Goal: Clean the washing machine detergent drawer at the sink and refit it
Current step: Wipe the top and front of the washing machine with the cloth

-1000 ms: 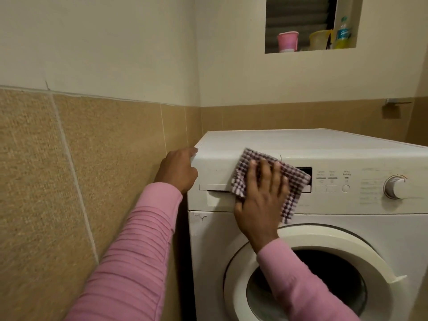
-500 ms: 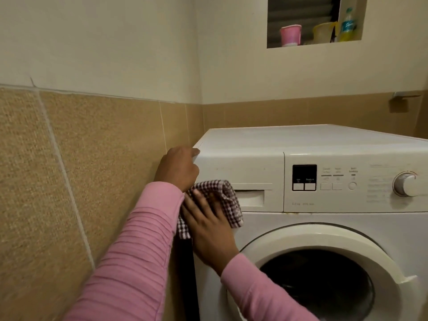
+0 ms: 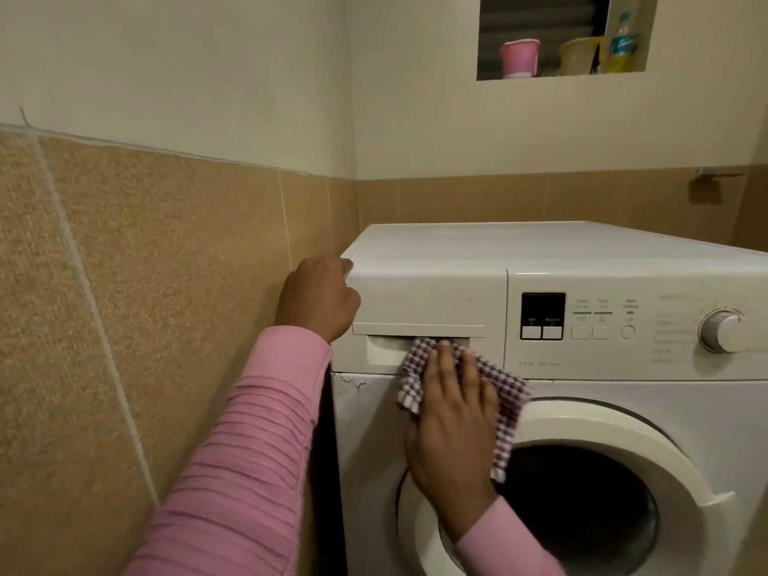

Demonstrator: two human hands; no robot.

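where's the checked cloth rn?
Head view, lower centre: the checked cloth is pressed under the right hand against the detergent drawer handle recess on the washing machine, above the door.

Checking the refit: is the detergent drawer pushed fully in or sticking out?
In: the detergent drawer front lies flush with the control panel beside it; the right hand presses a checked cloth on its handle recess.

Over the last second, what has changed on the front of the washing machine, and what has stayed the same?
The right hand, pressing the checked cloth flat, swept left from beside the display to the washing machine's left edge, then back right to the detergent drawer's handle recess. Nothing was taken or released. The left hand stays on the top left corner; the drawer stays closed.
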